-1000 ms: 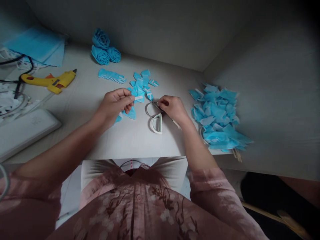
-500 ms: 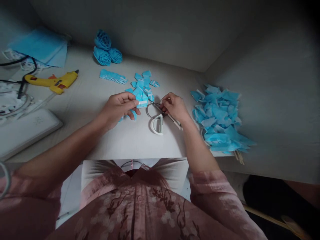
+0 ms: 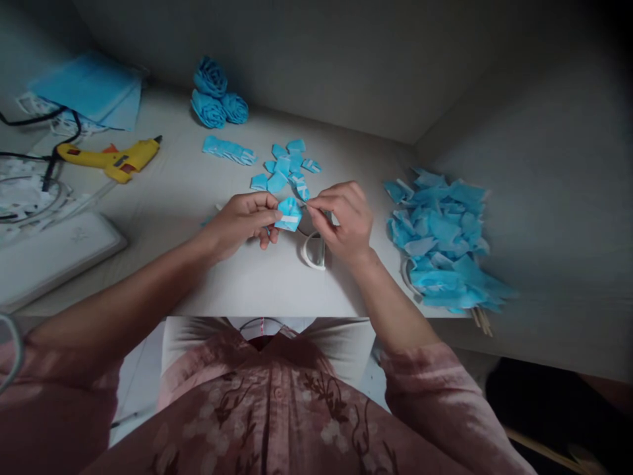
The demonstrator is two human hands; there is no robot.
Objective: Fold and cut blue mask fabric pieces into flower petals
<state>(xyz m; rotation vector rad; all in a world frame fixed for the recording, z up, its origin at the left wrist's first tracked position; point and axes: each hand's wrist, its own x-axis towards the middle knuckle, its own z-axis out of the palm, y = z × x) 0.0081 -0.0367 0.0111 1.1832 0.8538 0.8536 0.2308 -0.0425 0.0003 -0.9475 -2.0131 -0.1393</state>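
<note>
My left hand (image 3: 247,221) pinches a small blue fabric petal (image 3: 288,214) with a white strip across it, between thumb and forefinger. Close on its right, my right hand (image 3: 343,218) has thumb and forefinger pressed together; anything between those fingertips is too small to make out. Partly hidden under the right hand lies a pair of scissors with a white handle (image 3: 314,254). Beyond both hands several loose blue petals (image 3: 281,165) are spread on the table, some bearing white strips.
Three blue fabric roses (image 3: 211,99) stand at the back, near a row of overlapped petals (image 3: 228,150). To the left are a yellow glue gun (image 3: 119,159), blue face masks (image 3: 91,92) and a white flat box (image 3: 69,257). Blue scraps (image 3: 440,237) are heaped at right.
The left hand has drawn the petal slightly nearer to me, away from the loose petals. My right hand has shifted from above the scissors to beside the petal, turning knuckles up.
</note>
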